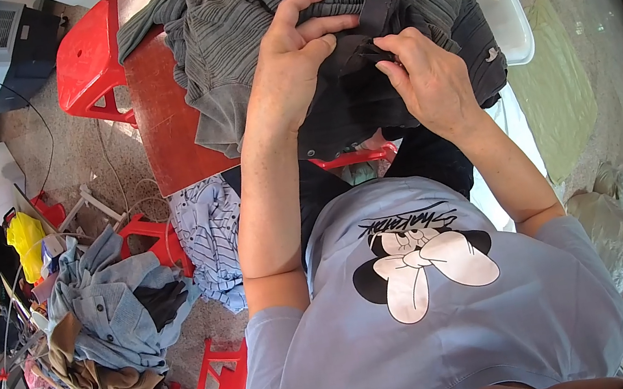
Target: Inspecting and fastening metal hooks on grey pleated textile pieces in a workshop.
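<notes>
A black garment lies bunched at the near edge of the table, over a grey ribbed garment. My left hand grips a fold of the black garment between bent fingers and thumb. Close beside it on the right, my right hand pinches the same garment's dark edge with thumb and forefinger. A strap-like band of black cloth stands up between the two hands. Whether anything small is hidden in the right fingertips I cannot make out.
The red-brown table has a red stool to its left. A white plastic tub stands at the right. A striped shirt hangs left of my legs, near heaped clothes and a yellow bag.
</notes>
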`<move>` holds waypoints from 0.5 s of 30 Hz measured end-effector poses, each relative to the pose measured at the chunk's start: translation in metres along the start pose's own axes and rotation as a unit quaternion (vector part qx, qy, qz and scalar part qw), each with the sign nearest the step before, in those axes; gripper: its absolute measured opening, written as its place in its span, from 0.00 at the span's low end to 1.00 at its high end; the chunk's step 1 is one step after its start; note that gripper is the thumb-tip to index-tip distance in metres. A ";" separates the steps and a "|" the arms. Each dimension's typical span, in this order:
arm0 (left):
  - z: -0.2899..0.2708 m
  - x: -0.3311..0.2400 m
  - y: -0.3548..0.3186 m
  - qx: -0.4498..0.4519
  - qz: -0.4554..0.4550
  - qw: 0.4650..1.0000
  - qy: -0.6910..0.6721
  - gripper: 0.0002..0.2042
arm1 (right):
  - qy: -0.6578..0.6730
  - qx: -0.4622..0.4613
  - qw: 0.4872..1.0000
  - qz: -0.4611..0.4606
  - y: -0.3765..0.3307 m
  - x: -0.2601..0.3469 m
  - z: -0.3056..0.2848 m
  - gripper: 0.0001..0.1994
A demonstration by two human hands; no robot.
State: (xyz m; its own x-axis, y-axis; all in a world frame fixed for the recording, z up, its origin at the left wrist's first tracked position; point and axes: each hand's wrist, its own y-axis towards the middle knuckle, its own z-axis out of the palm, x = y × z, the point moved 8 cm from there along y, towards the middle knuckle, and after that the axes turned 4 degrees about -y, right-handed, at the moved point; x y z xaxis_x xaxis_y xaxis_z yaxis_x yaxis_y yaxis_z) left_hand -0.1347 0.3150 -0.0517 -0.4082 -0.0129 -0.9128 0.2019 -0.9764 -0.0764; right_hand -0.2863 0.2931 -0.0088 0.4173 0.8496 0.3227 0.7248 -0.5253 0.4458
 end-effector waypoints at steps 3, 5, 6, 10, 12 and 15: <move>0.000 -0.001 0.000 -0.004 0.005 1.000 0.014 0.27 | -0.024 -0.023 0.999 -0.021 -0.001 0.005 0.002 0.14; 0.000 0.000 0.000 -0.008 0.004 1.000 0.010 0.27 | -0.050 -0.048 0.997 -0.030 -0.001 0.008 0.000 0.14; -0.001 0.001 0.000 -0.010 0.003 1.000 0.006 0.27 | -0.050 -0.048 0.997 -0.035 -0.001 0.009 0.001 0.14; -0.001 0.002 0.000 -0.010 0.005 1.000 0.012 0.27 | -0.090 -0.072 0.992 -0.048 0.001 0.013 -0.001 0.13; -0.001 0.002 0.000 -0.008 0.012 1.000 0.018 0.27 | -0.100 -0.079 0.991 -0.048 0.002 0.015 -0.003 0.13; -0.001 0.002 0.000 -0.011 0.010 1.000 0.021 0.27 | -0.083 -0.065 0.994 -0.029 0.003 0.013 -0.002 0.12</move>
State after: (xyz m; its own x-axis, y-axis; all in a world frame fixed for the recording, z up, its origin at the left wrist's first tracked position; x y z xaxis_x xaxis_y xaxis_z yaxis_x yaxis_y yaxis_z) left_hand -0.1343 0.3152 -0.0540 -0.3655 -0.0231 -0.9305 0.2286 -0.9713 -0.0657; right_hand -0.2803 0.3025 -0.0018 0.4694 0.8690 0.1566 0.6775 -0.4682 0.5672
